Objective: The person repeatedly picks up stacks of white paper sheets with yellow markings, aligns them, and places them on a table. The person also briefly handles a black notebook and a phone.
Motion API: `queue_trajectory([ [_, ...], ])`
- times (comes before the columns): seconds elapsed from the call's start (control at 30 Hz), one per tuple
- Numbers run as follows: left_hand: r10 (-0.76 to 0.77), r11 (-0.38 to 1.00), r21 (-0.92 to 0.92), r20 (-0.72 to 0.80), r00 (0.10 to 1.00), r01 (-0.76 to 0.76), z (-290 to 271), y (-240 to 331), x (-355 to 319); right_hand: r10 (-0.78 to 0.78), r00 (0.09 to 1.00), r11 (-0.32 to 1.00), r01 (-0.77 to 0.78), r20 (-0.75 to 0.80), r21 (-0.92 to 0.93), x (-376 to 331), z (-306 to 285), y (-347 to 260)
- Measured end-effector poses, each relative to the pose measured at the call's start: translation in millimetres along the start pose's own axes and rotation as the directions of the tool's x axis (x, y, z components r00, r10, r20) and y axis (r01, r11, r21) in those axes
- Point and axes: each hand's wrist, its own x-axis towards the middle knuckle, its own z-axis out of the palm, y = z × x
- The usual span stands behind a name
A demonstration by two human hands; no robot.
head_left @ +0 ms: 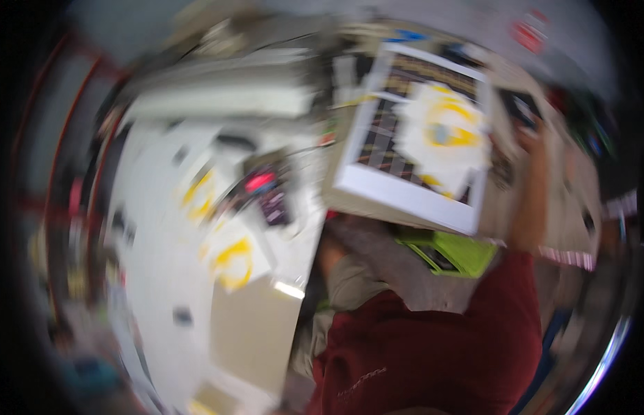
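Motion blurs much of the head view. My right arm, in a dark red sleeve, reaches up to the cardboard-covered surface at the right. There my right hand [531, 138] is at the lower edge of a dark, flat rectangular object [519, 107]; whether it grips or only touches it is smeared. Left of the hand lies a large white-bordered printed sheet [412, 190] with a dark grid pattern. White sheets with yellow ring-shaped prints [443, 142] rest on top of it. My left hand does not show.
At left stands a white table [156, 263] with more yellow-printed sheets [232, 263], a dark purple and red object [272, 200] and a beige board [253, 332]. A lime-green case-like object [450, 254] sits below the cardboard [557, 173]. Red rack posts [66, 117] rise at far left.
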Motion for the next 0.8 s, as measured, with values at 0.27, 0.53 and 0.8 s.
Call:
queue_trajectory([
  [0.27,-0.898,0.258,-0.782,0.023,0.439,0.568,-66,-173,-6,-0.201,0.976,0.613,0.194,0.087,-0.766,27,17,170],
  [0.53,-0.902,0.01,-0.942,0.136,0.409,0.335,-46,-159,-33,-0.072,0.966,0.399,0.255,0.247,-0.881,-9,52,308],
  [0.8,-0.915,-0.012,-0.934,0.155,0.373,0.358,-50,-158,-17,-0.025,0.962,0.389,0.259,0.271,-0.884,-29,48,338],
])
